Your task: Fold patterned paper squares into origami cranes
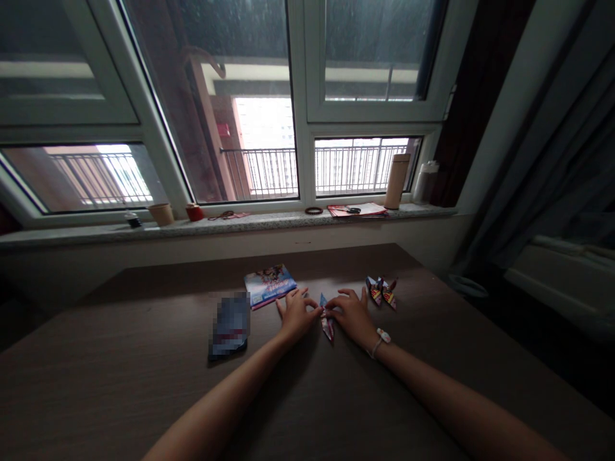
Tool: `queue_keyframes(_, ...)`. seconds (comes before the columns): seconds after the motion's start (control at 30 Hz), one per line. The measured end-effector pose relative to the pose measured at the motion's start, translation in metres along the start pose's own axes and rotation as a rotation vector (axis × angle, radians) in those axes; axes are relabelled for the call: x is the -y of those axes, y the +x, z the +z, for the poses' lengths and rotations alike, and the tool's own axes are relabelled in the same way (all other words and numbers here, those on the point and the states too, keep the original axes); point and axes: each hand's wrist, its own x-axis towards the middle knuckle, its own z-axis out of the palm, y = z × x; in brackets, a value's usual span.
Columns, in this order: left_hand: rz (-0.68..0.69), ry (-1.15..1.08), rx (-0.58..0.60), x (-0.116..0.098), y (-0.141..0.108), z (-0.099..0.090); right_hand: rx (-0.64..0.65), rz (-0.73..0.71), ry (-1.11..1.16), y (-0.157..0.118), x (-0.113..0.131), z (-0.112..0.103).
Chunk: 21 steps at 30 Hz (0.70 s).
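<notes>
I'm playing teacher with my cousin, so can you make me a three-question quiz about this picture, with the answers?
1. True or false: the bracelet is on the left wrist.
2. What do the left hand and right hand both touch? A) red container B) folded paper C) white bottle
3. What stands just left of the white bottle on the windowsill?

Key:
1. False; the bracelet is on the right wrist.
2. B
3. The tan bottle.

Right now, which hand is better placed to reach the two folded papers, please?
Likely the right hand: it is beside the folded papers, while the left hand is farther, near the booklet.
</notes>
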Motion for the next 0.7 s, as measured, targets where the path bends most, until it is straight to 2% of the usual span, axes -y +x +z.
queue_keyframes(0.5,0.019,0.067,0.010,-0.0010,-0.0015,0.0018,0.016,-0.015,-0.072,0.0009,0.0015,-0.0009)
queue_keyframes(0.7,0.049,0.061,-0.040,-0.0054,-0.0063,-0.0028,0.024,-0.015,-0.081,0.0013,0.0012,-0.0015)
